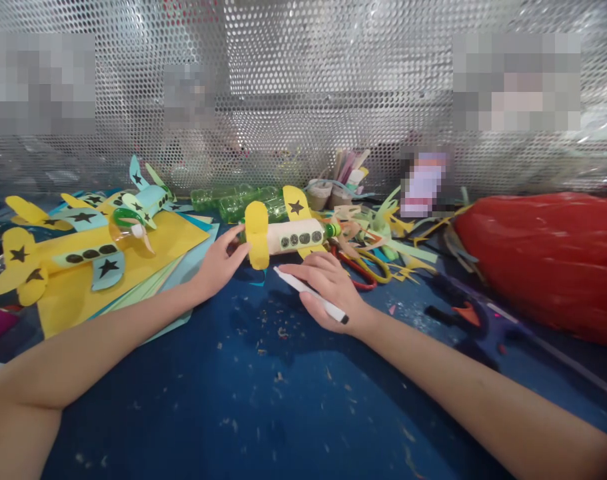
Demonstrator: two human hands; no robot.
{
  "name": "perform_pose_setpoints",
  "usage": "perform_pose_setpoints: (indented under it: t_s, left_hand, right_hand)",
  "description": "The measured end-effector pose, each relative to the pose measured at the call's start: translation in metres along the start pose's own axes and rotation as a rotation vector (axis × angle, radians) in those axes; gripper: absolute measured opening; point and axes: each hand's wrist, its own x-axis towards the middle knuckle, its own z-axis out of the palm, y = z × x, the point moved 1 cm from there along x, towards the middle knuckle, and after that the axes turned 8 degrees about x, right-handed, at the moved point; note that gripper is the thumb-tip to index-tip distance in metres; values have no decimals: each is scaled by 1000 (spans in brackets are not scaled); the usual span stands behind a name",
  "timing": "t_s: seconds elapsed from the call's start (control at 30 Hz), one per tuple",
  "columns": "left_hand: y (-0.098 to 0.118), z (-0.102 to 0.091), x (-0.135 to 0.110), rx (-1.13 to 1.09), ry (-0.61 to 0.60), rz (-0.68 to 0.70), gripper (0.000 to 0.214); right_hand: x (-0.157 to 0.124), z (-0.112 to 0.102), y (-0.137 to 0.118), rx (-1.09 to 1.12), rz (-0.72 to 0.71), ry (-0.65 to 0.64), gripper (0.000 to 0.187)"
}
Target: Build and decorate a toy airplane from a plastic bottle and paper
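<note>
A toy airplane made from a bottle lies on the blue table in front of me, with a green cap, a pale body band, yellow wings and tail pieces. Black round windows run along its side, and a black star marks the far wing. My left hand grips its tail end between thumb and fingers. In my right hand is a white marker with a black rear end, its tip pointing left just below the airplane. The fingers of that hand also rest close to the near wing, partly covering it.
Finished-looking toy airplanes stand at left on yellow paper and coloured sheets. Behind lie green bottles. Scissors and paper scraps are right of centre, then a glue gun and a red bundle. Perforated metal closes the back.
</note>
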Motion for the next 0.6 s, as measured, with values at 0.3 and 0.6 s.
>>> perform_pose_setpoints:
  t_s: [0.3,0.6]
  left_hand:
    - [12,-2,-7,-69,-129,-122,58]
    - [10,6,-9,-237,-208,-167,66]
  right_hand:
    - [5,0,-10,-33,-39,-44,10]
    - [3,1,-6,-118,29,28,3]
